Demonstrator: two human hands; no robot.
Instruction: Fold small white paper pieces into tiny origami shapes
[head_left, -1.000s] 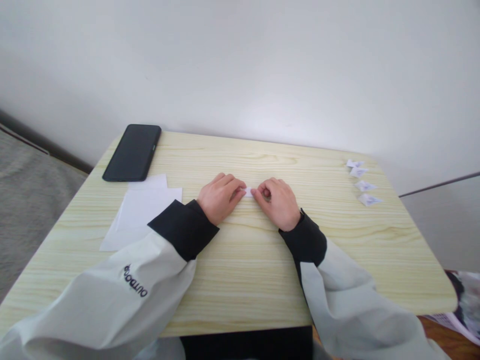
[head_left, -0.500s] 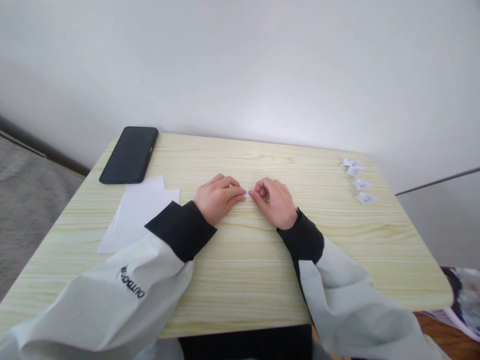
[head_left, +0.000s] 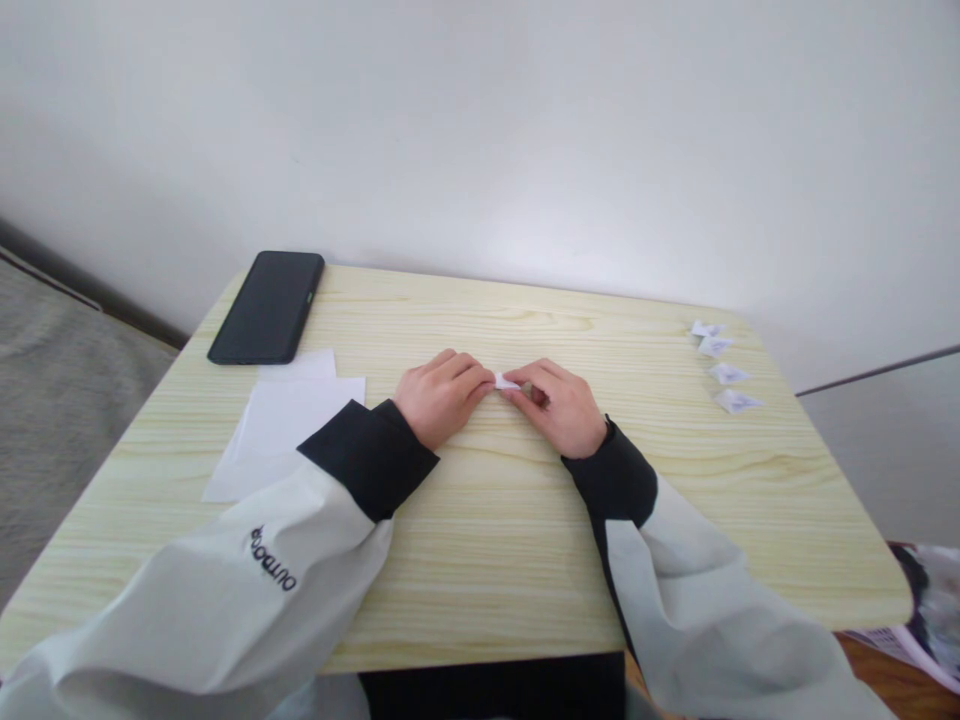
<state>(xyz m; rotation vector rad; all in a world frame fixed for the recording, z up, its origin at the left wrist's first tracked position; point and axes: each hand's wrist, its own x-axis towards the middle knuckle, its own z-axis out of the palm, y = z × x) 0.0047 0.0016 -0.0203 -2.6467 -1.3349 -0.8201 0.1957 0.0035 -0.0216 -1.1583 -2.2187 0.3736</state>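
Observation:
A small folded piece of white paper [head_left: 505, 382] is pinched between my two hands, just above or on the pale wooden table [head_left: 480, 560]. My left hand [head_left: 442, 395] closes on its left end, thumb and fingers pressed together. From the right, the thumb and forefinger of my right hand [head_left: 556, 402] grip the other end. Most of the folded paper lies hidden behind my fingertips; only a little of its middle shows.
At the left lie several white paper sheets [head_left: 281, 420], partly under my left sleeve. A black tablet-like device [head_left: 268, 308] rests behind them at the back left. Several small folded white paper pieces [head_left: 730, 373] stand in a row at the right. A wall rises behind the table.
More of the folded paper shows between my hands now. My right thumb and forefinger have moved slightly apart around it. The whole view has shifted a little.

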